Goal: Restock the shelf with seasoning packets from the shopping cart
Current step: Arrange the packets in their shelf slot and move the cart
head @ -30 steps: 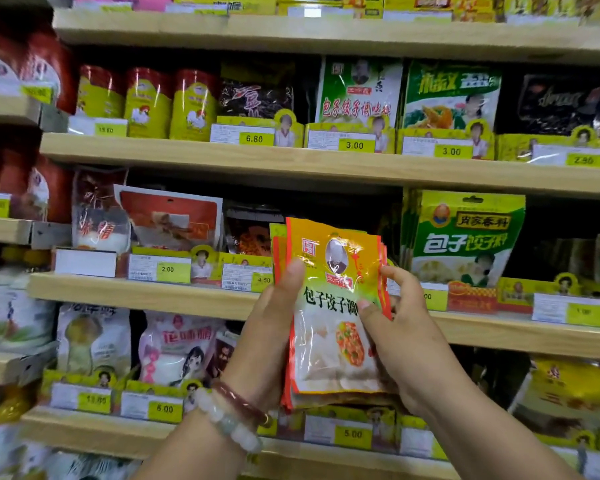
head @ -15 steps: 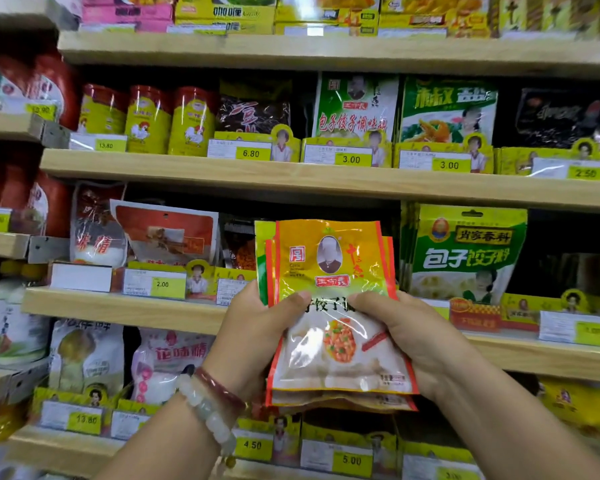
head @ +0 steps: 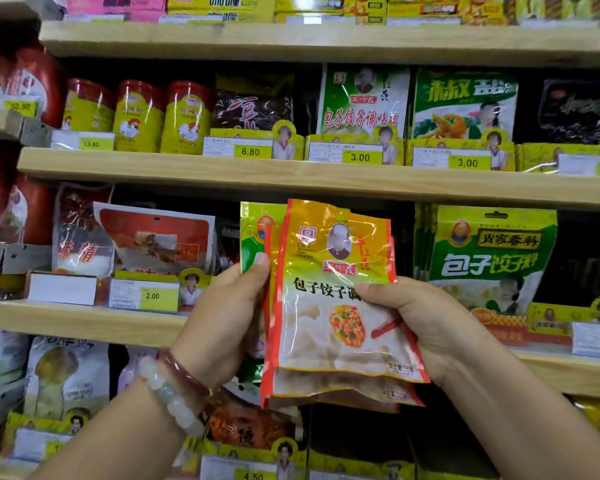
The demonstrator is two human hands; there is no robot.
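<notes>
I hold a stack of orange and yellow seasoning packets (head: pixel 333 299) upright in front of the middle wooden shelf (head: pixel 94 320). My left hand (head: pixel 226 317) grips the stack's left edge, thumb on the front by a green packet (head: pixel 253 233) behind. My right hand (head: pixel 416 320) grips the right side, thumb across the front packet's printed text. Behind the stack is a dark gap between shelved goods. The shopping cart is out of view.
Green dumpling-seasoning packets (head: pixel 489 258) stand right of the gap, red and white packets (head: pixel 153 244) to its left. The shelf above (head: pixel 291 174) carries yellow tins (head: pixel 137 116) and a green packet (head: pixel 361 102). Yellow price tags line every shelf edge.
The stack has tilted from upright to leaning back and risen slightly in the view. My right thumb has slid from the packet's edge across its front. The view has moved closer to the shelf.
</notes>
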